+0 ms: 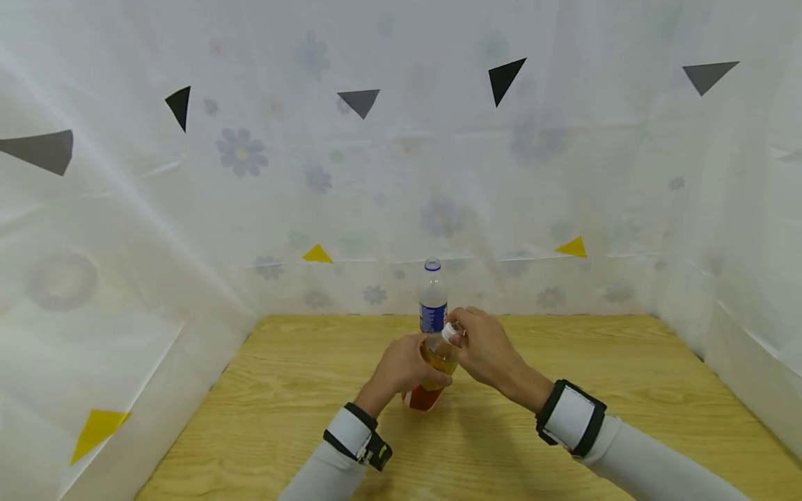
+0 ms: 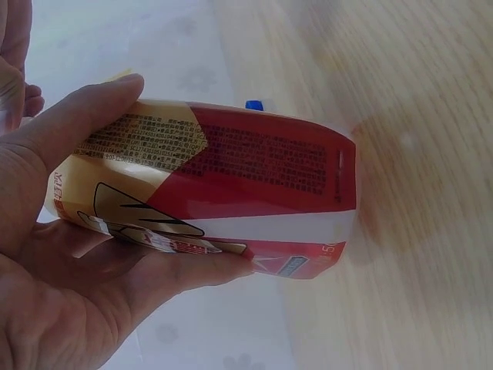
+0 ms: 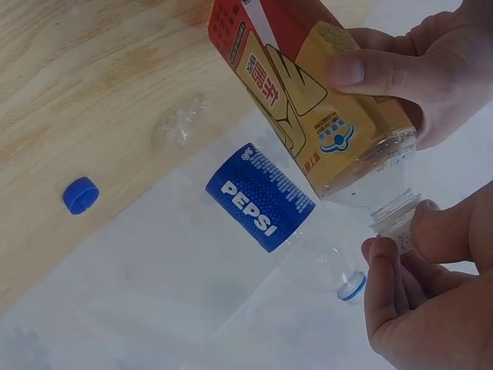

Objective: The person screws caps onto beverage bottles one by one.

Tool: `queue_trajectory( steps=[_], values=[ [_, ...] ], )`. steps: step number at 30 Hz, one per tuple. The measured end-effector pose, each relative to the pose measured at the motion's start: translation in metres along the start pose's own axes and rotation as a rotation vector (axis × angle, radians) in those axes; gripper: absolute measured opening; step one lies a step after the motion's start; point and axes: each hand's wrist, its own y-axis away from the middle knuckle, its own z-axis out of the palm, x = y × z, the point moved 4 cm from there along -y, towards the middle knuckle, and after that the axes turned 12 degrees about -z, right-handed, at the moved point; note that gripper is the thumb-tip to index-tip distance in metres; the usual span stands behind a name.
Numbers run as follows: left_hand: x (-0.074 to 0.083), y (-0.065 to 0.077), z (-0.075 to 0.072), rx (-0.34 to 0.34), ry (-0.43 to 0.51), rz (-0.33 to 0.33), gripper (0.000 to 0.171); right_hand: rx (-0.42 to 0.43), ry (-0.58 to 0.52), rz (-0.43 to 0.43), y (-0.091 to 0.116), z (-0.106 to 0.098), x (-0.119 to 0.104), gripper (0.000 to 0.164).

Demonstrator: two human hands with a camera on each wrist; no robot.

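Observation:
My left hand (image 1: pixel 401 365) grips a plastic bottle (image 3: pixel 300 77) with a red and gold label round its body. The bottle leans to the right in the head view, its base low over the table. My right hand (image 1: pixel 491 351) pinches a whitish cap (image 3: pixel 405 236) at the bottle's mouth between thumb and fingers, and threads show on the neck beside it. Behind both hands an uncapped clear Pepsi bottle (image 1: pixel 433 314) with a blue label stands upright. In the right wrist view a blue bottle cap (image 3: pixel 81 196) lies on the table near the Pepsi bottle.
Under the hands is a wood-grain table (image 1: pixel 301 417). White flower-patterned sheeting (image 1: pixel 401 174) rises at its back and both sides, with black, grey and yellow triangles on it. The Pepsi bottle is close behind the held bottle.

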Motion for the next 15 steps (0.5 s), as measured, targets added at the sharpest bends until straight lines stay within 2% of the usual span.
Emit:
queue_trajectory(
  steps=[10, 15],
  values=[
    [0.0011, -0.0004, 0.0006, 0.005, -0.020, -0.001, 0.063, 0.071, 0.008, -0.017, 0.0004, 0.0001, 0.0035, 0.011],
    [0.0011, -0.0004, 0.0009, -0.001, -0.022, 0.000, 0.063, 0.074, -0.007, 0.000, -0.0006, 0.0009, 0.0059, 0.010]
  ],
)
